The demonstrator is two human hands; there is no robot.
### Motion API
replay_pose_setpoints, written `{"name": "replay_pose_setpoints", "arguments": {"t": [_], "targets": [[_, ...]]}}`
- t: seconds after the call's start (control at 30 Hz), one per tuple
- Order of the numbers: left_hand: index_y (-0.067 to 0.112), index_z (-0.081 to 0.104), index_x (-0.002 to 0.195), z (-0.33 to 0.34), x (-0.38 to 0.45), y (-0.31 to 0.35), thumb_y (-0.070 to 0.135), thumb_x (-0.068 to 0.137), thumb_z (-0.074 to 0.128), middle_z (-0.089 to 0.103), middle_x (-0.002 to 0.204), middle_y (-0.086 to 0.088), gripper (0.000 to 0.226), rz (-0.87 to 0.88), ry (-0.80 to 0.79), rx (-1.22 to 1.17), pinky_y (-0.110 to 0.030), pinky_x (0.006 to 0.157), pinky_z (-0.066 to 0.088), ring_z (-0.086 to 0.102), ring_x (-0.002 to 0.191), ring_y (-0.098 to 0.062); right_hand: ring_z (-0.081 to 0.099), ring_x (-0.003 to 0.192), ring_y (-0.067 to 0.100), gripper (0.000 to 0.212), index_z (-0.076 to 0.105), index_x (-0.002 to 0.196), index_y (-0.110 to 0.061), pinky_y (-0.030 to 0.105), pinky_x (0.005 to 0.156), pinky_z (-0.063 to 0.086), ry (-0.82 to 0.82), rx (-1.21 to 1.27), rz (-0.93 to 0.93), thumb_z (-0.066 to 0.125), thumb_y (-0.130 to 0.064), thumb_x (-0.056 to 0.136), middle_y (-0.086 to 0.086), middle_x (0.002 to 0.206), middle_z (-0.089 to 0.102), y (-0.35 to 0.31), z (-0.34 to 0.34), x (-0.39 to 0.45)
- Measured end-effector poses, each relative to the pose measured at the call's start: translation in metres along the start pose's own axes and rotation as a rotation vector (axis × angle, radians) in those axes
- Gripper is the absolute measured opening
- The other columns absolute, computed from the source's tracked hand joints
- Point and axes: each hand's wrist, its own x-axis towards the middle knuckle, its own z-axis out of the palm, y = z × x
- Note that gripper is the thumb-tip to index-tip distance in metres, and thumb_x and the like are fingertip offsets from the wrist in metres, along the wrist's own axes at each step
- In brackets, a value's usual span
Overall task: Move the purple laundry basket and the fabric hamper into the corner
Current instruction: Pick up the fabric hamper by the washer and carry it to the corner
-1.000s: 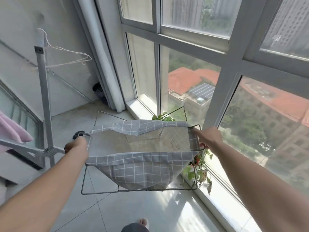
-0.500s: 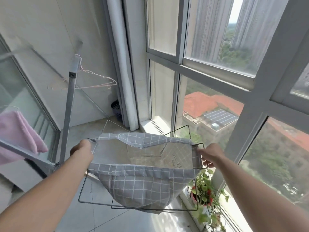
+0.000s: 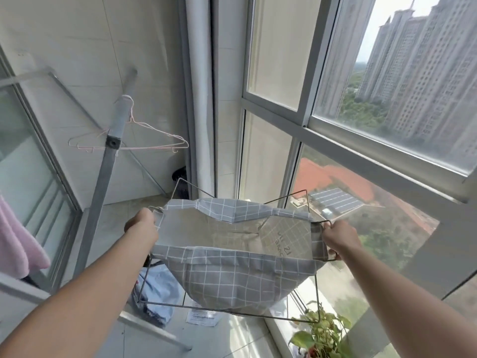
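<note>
The fabric hamper point(image 3: 232, 275) is a grey checked cloth bag on a thin wire frame, held up in the air in front of me above the floor. My left hand point(image 3: 142, 224) grips its left rim and my right hand point(image 3: 338, 236) grips the wire handle on its right side. The bag hangs empty and slack. A dark slatted object point(image 3: 180, 182) stands on the floor in the far corner beside a white pipe; I cannot tell whether it is the purple laundry basket.
A metal drying rack point(image 3: 103, 187) stands at the left with a pink wire hanger point(image 3: 144, 140) and a pink towel point(image 3: 15, 254). Blue cloth point(image 3: 157, 293) and a paper point(image 3: 201, 317) lie on the floor. A potted plant point(image 3: 322, 334) sits by the window sill.
I have carried the hamper forward toward the far corner and my view has tilted up. The rack and hanger are closer, and the plant has dropped to the lower right.
</note>
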Motion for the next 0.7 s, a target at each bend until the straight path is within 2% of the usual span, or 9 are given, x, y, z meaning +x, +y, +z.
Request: {"name": "replay_pose_setpoints", "arguments": {"t": [0.07,0.2,0.27,0.3,0.37,0.43,0.5,0.6,0.7], "targets": [[0.003,0.046,0.069,0.002,0.014,0.008,0.001,0.076,0.056,0.052,0.1,-0.013,0.012,0.004,0.008,0.002,-0.03,0.065,0.041,0.05,0.075,-0.028,0.065,0.055,0.025,0.04,0.056,0.065,-0.006,0.037,0.055,0.056,0.022,0.039,0.035,0.049,-0.031,0.096,0.012,0.06,0.062,-0.018,0.012,0.018],[0.007,0.055,0.09,0.0,0.047,0.015,0.003,0.073,0.061,0.052,0.096,-0.011,0.018,-0.005,-0.011,-0.038,-0.026,0.053,0.037,0.046,0.068,-0.026,0.054,0.059,0.024,0.041,0.054,0.066,-0.005,0.029,0.053,0.041,0.061,0.151,0.088,0.052,-0.032,0.097,0.012,0.065,0.058,-0.055,0.045,0.055],[0.01,0.053,0.089,0.001,0.059,0.015,0.003,0.071,0.059,0.049,0.095,-0.009,0.02,-0.035,-0.026,-0.066,-0.027,0.059,0.046,0.046,0.065,-0.025,0.048,0.055,0.02,0.037,0.057,0.076,-0.003,0.026,0.046,0.031,0.051,0.186,0.09,0.051,-0.032,0.098,0.008,0.062,0.051,-0.07,0.065,0.075],[0.01,0.054,0.09,0.001,0.065,0.013,0.003,0.068,0.058,0.049,0.096,-0.01,0.023,-0.052,-0.032,-0.087,-0.035,0.071,0.053,0.049,0.072,-0.026,0.045,0.054,0.019,0.036,0.057,0.079,-0.003,0.025,0.046,0.029,0.046,0.192,0.09,0.051,-0.033,0.098,0.007,0.062,0.049,-0.077,0.074,0.083],[0.01,0.055,0.095,0.004,0.079,0.011,0.003,0.063,0.055,0.049,0.1,-0.01,0.033,-0.077,-0.037,-0.106,-0.052,0.092,0.051,0.051,0.085,-0.027,0.045,0.054,0.021,0.039,0.053,0.075,-0.004,0.027,0.047,0.029,0.033,0.189,0.081,0.05,-0.036,0.097,0.008,0.061,0.048,-0.093,0.093,0.103],[0.005,0.06,0.103,0.007,0.098,0.011,0.004,0.06,0.053,0.052,0.105,-0.012,0.043,-0.076,-0.016,-0.105,-0.052,0.095,0.047,0.047,0.088,-0.025,0.047,0.058,0.025,0.037,0.054,0.08,-0.004,0.03,0.053,0.032,0.01,0.194,0.054,0.049,-0.037,0.097,0.009,0.063,0.048,-0.111,0.108,0.123],[-0.007,0.059,0.121,0.018,0.118,0.017,0.004,0.065,0.051,0.057,0.133,-0.02,0.057,-0.077,0.011,-0.09,-0.052,0.1,0.044,0.042,0.091,-0.022,0.049,0.066,0.027,0.033,0.056,0.09,-0.003,0.03,0.059,0.034,-0.024,0.211,0.017,0.051,-0.036,0.095,0.009,0.065,0.048,-0.132,0.122,0.15],[-0.019,0.054,0.11,0.033,0.138,0.028,0.003,0.074,0.05,0.045,0.149,-0.021,0.043,-0.06,0.08,-0.066,-0.042,0.095,0.043,0.051,0.094,-0.018,0.056,0.074,0.031,0.037,0.057,0.096,0.0,0.031,0.064,0.04,-0.058,0.255,-0.023,0.051,-0.036,0.092,0.018,0.08,0.06,-0.159,0.138,0.188],[-0.02,0.049,0.124,0.057,0.144,0.042,0.004,0.074,0.049,0.057,0.13,-0.027,0.055,-0.079,0.12,-0.1,-0.035,0.079,0.038,0.04,0.085,-0.018,0.049,0.056,0.027,0.04,0.052,0.08,0.0,0.031,0.063,0.042,-0.076,0.284,-0.027,0.051,-0.038,0.091,0.013,0.064,0.051,-0.187,0.146,0.228]]}}
